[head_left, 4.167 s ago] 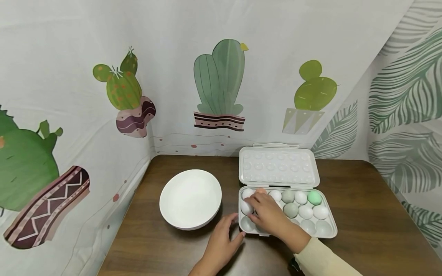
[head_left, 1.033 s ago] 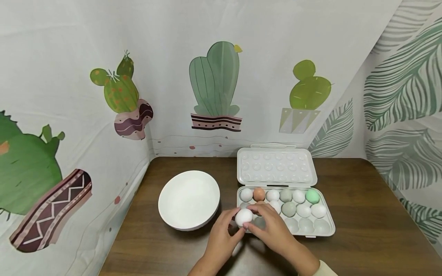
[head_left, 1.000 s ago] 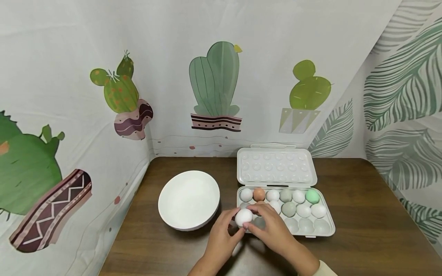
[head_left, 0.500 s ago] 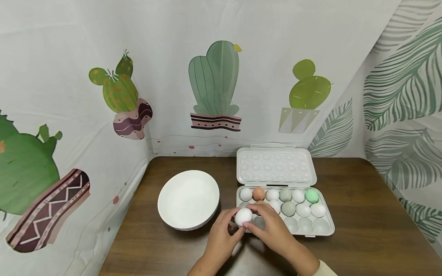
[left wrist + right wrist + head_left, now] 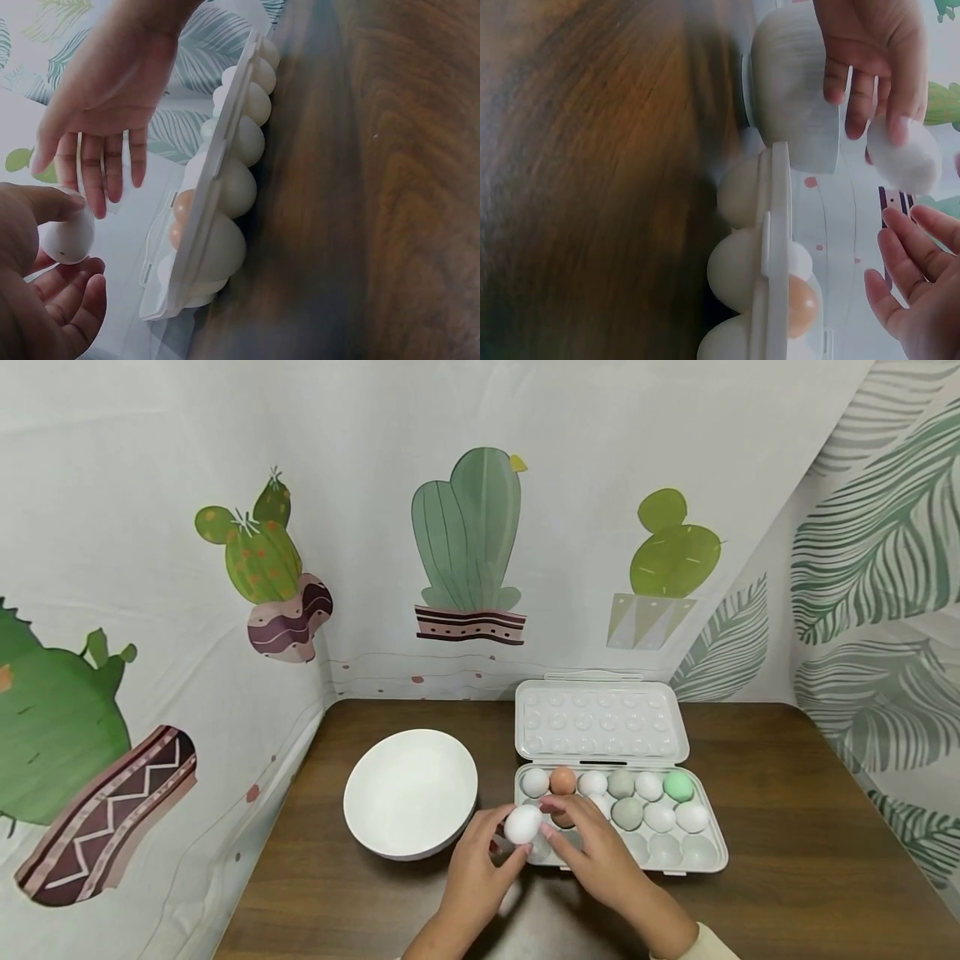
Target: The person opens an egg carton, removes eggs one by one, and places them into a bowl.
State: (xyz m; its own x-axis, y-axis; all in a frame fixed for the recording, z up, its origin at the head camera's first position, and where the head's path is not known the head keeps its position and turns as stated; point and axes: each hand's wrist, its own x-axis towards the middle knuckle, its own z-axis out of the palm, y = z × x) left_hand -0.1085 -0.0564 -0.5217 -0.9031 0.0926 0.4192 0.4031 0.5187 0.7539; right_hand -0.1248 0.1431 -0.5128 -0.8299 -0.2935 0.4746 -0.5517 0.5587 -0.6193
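Left hand point(image 5: 472, 875) is pinching a white egg point(image 5: 522, 824) between thumb and fingers; the right hand point(image 5: 602, 856) is holding its fingers spread just beside it, and both wrist views are showing a gap. From the head view, the egg is appearing over the left edge of the egg carton point(image 5: 649, 867), near the front corner, with an almost round outline. Its long axis is running roughly up and down the left wrist frame and slanting in the right wrist one; which end is narrower, I cannot tell. Left of the carton, a white bowl point(image 5: 411, 793) is standing with its round rim upward, a narrow strip of table point(image 5: 757, 810) separating them. Behind, the carton's lid point(image 5: 602, 717) is lying open, and to the right broader tabletop is stretching toward the edge.
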